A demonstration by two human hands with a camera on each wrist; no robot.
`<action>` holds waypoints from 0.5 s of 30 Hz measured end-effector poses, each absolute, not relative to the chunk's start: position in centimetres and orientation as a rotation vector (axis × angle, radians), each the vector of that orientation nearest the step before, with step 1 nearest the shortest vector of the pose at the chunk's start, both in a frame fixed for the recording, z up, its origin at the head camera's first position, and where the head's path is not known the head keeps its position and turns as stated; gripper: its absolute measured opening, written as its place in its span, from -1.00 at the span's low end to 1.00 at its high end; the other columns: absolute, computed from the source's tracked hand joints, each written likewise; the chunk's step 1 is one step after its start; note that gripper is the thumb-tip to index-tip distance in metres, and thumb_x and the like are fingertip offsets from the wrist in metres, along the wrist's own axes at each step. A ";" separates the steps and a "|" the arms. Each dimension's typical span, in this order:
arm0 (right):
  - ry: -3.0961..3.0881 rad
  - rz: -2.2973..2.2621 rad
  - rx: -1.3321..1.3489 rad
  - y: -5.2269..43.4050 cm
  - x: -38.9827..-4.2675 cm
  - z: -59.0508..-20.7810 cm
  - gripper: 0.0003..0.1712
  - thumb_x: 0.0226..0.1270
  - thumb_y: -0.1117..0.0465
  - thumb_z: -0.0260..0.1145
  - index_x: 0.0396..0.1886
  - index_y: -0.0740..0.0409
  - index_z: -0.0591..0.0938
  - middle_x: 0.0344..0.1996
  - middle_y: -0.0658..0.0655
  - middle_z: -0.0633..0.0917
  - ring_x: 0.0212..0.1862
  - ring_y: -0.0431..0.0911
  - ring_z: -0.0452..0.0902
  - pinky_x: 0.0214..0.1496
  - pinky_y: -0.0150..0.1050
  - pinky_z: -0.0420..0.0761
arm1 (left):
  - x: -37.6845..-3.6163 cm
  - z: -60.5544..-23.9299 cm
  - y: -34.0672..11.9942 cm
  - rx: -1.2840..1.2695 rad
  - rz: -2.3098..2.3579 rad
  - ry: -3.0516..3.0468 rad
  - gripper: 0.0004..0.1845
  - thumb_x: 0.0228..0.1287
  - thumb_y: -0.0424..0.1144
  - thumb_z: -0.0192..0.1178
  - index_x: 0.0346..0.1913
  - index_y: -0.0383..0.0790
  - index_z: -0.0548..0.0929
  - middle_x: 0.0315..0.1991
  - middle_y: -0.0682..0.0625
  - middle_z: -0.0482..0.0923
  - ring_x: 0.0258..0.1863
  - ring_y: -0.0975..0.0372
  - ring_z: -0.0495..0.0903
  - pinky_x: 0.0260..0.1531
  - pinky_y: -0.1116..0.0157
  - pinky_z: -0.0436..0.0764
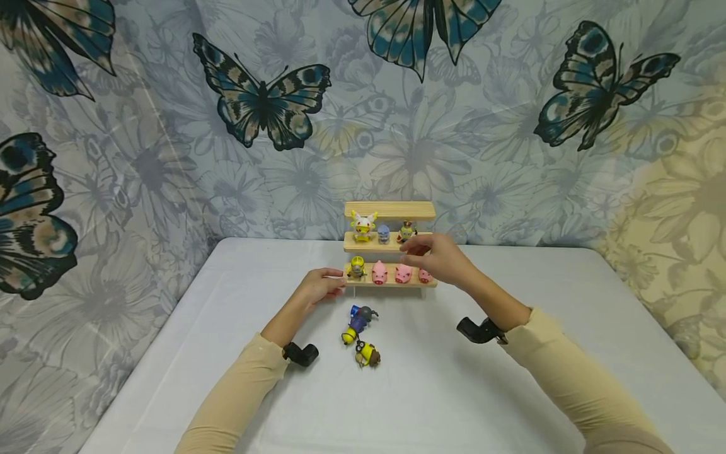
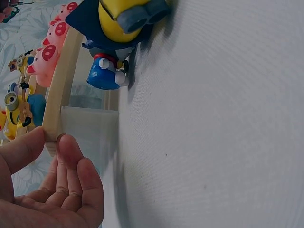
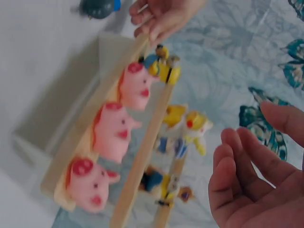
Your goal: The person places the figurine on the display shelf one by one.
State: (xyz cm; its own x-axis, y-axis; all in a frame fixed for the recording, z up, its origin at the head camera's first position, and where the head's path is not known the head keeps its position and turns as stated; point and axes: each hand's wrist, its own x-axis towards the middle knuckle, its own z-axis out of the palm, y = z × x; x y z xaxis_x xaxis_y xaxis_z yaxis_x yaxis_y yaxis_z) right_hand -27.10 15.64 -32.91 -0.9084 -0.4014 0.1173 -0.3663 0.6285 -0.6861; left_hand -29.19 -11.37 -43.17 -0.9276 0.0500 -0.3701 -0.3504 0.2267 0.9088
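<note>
At the left end of a wooden tiered display shelf (image 1: 389, 210), my left hand (image 1: 320, 287) pinches the edge of the bottom board (image 2: 58, 95) between thumb and fingers. My right hand (image 1: 442, 258) hovers by the right side of the shelf, fingers relaxed and holding nothing. It partly covers the third pink pig figure (image 3: 89, 186) in the head view. Two more pink pigs and a yellow minion figure (image 1: 357, 267) stand along the bottom board. The middle board bears a yellow-and-white figure (image 1: 363, 227), a small blue figure (image 1: 383, 234) and a crowned minion figure (image 1: 406, 231).
On the white table (image 1: 408, 384), before the shelf, lie a blue-and-grey figure (image 1: 365, 313), a minion in dark blue (image 1: 353, 331) and a yellow-and-brown minion (image 1: 367, 354). Behind the shelf hangs a butterfly-patterned cloth (image 1: 391, 151).
</note>
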 end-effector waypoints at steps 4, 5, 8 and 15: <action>2.656 -1.182 -0.673 14.5 -26.4 -33.6 -0.67 0.30 0.17 0.35 -0.04 0.29 0.69 -0.27 0.16 0.71 -0.25 -0.10 0.57 -0.23 -0.27 0.55 | -29.2 -43.2 -11.5 -0.264 1.755 2.186 -0.61 0.34 -0.26 0.22 0.19 -0.29 0.55 -0.18 -0.11 0.71 -0.44 0.32 0.60 -0.25 0.33 0.63; 2.632 -1.182 -0.687 14.1 -26.2 -33.8 -0.68 0.30 0.18 0.35 -0.04 0.30 0.69 -0.28 0.17 0.71 -0.27 -0.12 0.57 -0.23 -0.28 0.55 | -29.2 -43.2 -11.5 -0.261 1.757 2.186 -0.61 0.34 -0.26 0.22 0.19 -0.29 0.55 -0.19 -0.10 0.71 -0.44 0.32 0.61 -0.25 0.33 0.63; 2.596 -1.150 -0.729 13.3 -25.6 -34.5 -0.72 0.29 0.22 0.34 -0.08 0.31 0.70 -0.32 0.16 0.72 -0.33 -0.16 0.54 -0.27 -0.30 0.54 | -29.2 -43.3 -11.5 -0.258 1.756 2.187 -0.61 0.34 -0.26 0.22 0.18 -0.29 0.55 -0.20 -0.09 0.71 -0.44 0.32 0.60 -0.27 0.34 0.62; 2.520 -1.062 -0.742 11.4 -24.5 -36.3 -0.71 0.26 0.15 0.39 -0.11 0.24 0.72 -0.36 0.05 0.73 -0.36 -0.22 0.52 -0.31 -0.34 0.54 | -29.2 -43.3 -11.4 -0.262 1.765 2.181 -0.62 0.34 -0.26 0.22 0.18 -0.28 0.55 -0.21 -0.08 0.71 -0.43 0.31 0.60 -0.28 0.35 0.62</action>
State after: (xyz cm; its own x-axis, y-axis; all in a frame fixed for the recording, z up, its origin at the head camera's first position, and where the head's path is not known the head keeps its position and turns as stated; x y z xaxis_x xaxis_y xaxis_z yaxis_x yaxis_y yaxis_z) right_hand -24.49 11.44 -36.26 -0.8187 -0.5689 -0.0782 -0.3413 0.5916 -0.7304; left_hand -29.18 -11.44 -43.31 -0.9312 0.0589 -0.3598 -0.3396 0.2185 0.9148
